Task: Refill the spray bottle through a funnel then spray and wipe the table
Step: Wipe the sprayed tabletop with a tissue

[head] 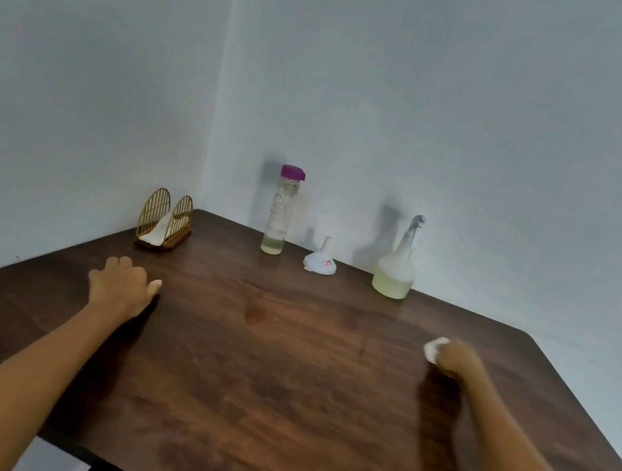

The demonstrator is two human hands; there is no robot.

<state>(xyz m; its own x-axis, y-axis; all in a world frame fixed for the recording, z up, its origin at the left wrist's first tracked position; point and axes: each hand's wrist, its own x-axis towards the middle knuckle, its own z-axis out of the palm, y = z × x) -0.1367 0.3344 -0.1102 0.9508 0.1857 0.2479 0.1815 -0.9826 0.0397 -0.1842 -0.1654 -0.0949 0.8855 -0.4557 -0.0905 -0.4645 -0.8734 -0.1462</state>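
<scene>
We judged the wiping step to be in hand: our right hand [458, 360] was closed around a small white wad of tissue [435, 348] pressed on the dark wood-grain tabletop [276, 392], while our left hand [122, 285] rested on the surface with fingers loosely curled, holding nothing. To wipe well, we thought it best to keep the wad flat and work in overlapping strokes along the smooth grain. At the far edge stood the frosted spray bottle [397, 267], part full of pale yellowish liquid, near the inverted white plastic funnel [321, 259], a clear purple-capped bottle [281, 210] and a gold wire napkin holder [165, 221].
</scene>
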